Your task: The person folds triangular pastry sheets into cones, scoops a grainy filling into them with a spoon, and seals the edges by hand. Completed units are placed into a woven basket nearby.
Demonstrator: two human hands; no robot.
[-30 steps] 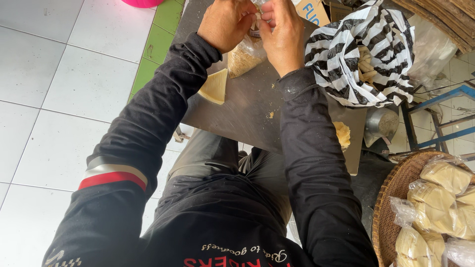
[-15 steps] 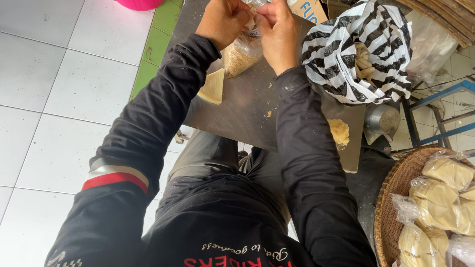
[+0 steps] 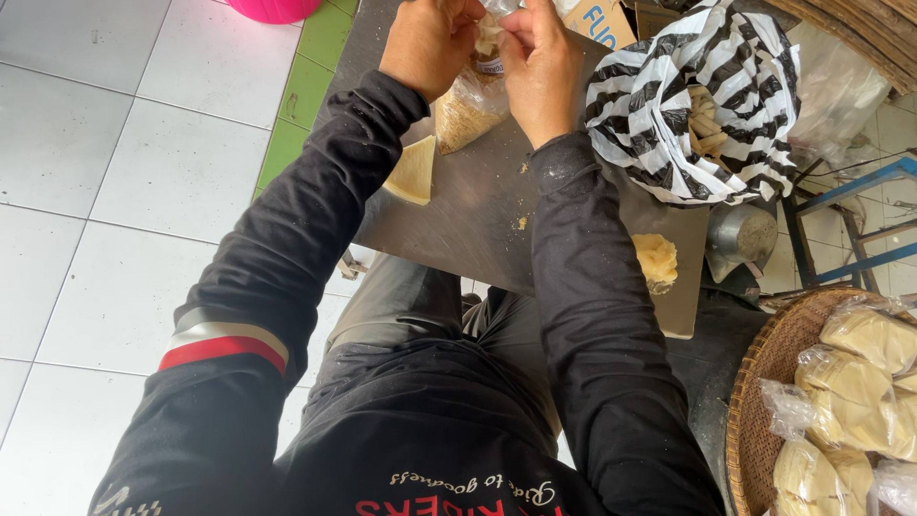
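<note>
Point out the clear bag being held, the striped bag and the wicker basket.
clear bag (image 3: 468, 110), head view, on its filled lower part.
striped bag (image 3: 659, 91), head view, on its left side.
wicker basket (image 3: 759, 368), head view, on its woven rim.

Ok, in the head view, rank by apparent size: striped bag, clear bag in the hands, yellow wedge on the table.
1. Striped bag, largest.
2. Clear bag, partly hidden by the hands, so unsure.
3. Yellow wedge, looks about alike.

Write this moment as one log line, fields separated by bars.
left hand: pinches small clear bag top | right hand: pinches same top | bag: crumbly filling, above metal table | beside: striped bag
</note>
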